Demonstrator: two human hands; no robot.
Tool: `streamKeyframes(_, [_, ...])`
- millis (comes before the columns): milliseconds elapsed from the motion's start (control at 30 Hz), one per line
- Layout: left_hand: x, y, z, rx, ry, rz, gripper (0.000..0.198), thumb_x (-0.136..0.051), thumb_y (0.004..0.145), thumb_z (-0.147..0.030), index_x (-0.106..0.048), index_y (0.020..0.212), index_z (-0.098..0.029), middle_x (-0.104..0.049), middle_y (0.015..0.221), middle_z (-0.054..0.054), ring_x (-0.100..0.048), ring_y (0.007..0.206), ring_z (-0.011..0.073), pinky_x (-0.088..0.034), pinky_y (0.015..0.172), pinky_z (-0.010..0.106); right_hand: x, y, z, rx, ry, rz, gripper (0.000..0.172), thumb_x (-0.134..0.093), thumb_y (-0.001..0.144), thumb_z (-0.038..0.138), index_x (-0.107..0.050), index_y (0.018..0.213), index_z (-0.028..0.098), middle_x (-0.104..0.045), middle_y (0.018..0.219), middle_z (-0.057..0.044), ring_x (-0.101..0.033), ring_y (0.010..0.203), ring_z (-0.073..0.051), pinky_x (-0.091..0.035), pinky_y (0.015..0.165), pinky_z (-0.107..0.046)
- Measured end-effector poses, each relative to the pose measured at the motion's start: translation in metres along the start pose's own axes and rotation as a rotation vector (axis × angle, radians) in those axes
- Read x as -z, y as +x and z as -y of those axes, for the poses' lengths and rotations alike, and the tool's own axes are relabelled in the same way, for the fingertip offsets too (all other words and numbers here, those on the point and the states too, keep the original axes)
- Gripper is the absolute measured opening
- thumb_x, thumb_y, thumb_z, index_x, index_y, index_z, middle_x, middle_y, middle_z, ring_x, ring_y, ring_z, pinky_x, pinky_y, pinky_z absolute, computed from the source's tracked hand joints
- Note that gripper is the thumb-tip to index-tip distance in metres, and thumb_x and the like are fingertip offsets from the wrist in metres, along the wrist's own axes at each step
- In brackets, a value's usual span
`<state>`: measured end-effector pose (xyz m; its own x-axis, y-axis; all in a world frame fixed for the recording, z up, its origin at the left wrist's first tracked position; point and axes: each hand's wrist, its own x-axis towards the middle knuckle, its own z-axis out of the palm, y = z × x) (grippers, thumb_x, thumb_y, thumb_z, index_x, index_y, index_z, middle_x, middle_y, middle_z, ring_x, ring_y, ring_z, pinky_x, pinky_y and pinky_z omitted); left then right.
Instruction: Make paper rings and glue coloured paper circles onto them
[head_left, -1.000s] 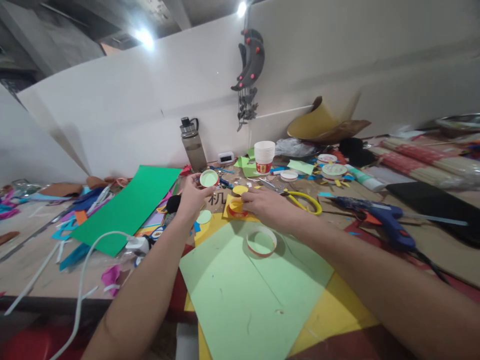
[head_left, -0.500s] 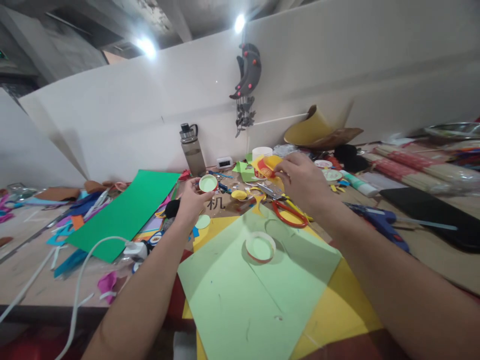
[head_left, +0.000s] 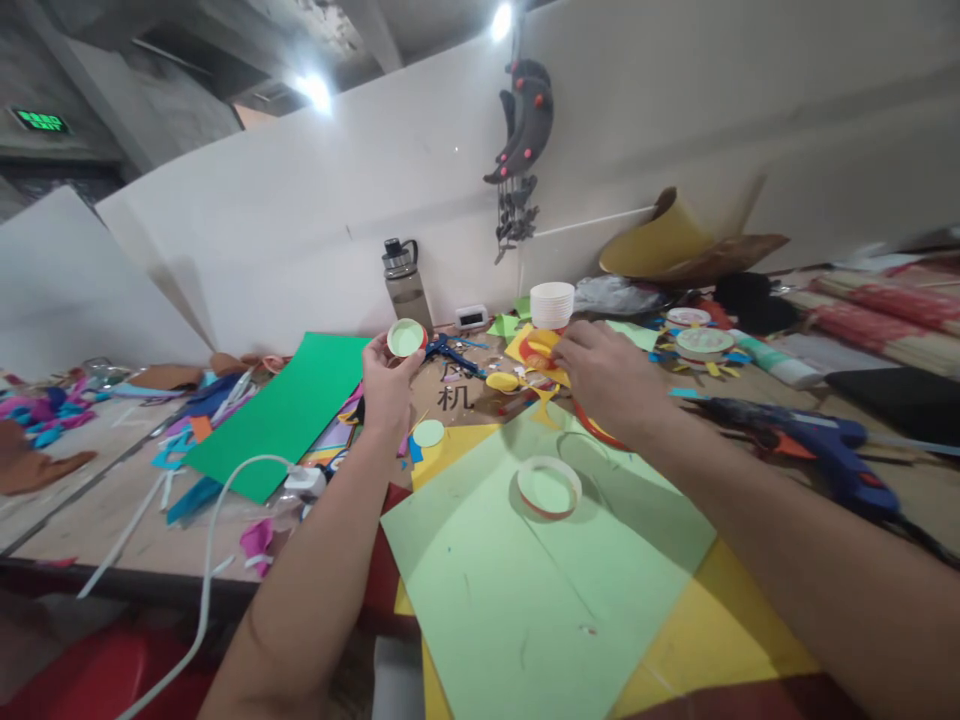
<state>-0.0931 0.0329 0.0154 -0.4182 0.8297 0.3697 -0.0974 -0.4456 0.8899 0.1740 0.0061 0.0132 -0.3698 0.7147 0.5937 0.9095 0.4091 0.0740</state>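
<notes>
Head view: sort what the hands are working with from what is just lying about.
Apparently in use:
- small green-centred ring, in the left hand
- yellow-and-red piece, at the right hand's fingertips
- loose ring on the light green sheet

Apparently just around:
- grey bottle
- dark green sheet
- pink scrap

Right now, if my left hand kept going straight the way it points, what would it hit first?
Probably the water bottle: it stands behind the green-faced ring your left hand holds, though depth is hard to judge from one view.
</notes>
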Motion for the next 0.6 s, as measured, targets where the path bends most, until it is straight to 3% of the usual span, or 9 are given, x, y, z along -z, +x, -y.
streamKeyframes(100, [-0.001, -0.003, 0.002, 0.033, 0.062, 0.053, 0.058, -0.080, 0.058, -0.015, -0.050, 0.107, -0.021, -0.066, 0.112, 0.007, -0.064, 0.095, 0.0178, -0.051, 0.075, 0.027, -0.008, 0.000, 0.012, 0.057, -0.010, 0.148, 0.021, -0.047, 0.089, 0.009, -0.067, 0.091, 0.014, -0.063, 0.102, -0.013, -0.053, 0.098, -0.027, -0.039, 0.077, -0.037])
streamKeyframes(300, [-0.001, -0.012, 0.018, 0.149, 0.326, 0.244, 0.062, -0.083, 0.050, -0.013, -0.052, 0.105, -0.017, -0.068, 0.099, 0.008, -0.065, 0.085, 0.0187, -0.051, 0.072, 0.030, -0.024, -0.001, 0.016, 0.093, 0.077, 0.244, 0.017, -0.054, 0.086, 0.011, -0.070, 0.090, 0.014, -0.065, 0.098, -0.012, -0.057, 0.099, -0.028, -0.041, 0.078, -0.039])
streamKeyframes(433, [0.001, -0.014, 0.033, 0.152, 0.367, 0.329, 0.064, -0.083, 0.049, -0.011, -0.052, 0.105, -0.017, -0.068, 0.100, 0.008, -0.067, 0.086, 0.0193, -0.051, 0.076, 0.032, -0.022, -0.002, 0.003, -0.057, 0.273, 0.129, 0.017, -0.054, 0.088, 0.019, -0.070, 0.093, 0.015, -0.066, 0.102, -0.012, -0.060, 0.096, -0.026, -0.046, 0.076, -0.037])
streamKeyframes(600, [0.001, -0.019, 0.028, 0.183, 0.558, 0.410, 0.059, -0.085, 0.049, -0.016, -0.058, 0.101, -0.018, -0.070, 0.090, 0.007, -0.065, 0.080, 0.0221, -0.050, 0.073, 0.035, -0.005, 0.001, -0.011, -0.263, 0.516, -0.131, 0.017, -0.054, 0.084, 0.020, -0.071, 0.087, 0.020, -0.068, 0.095, -0.007, -0.063, 0.084, -0.021, -0.049, 0.075, -0.035])
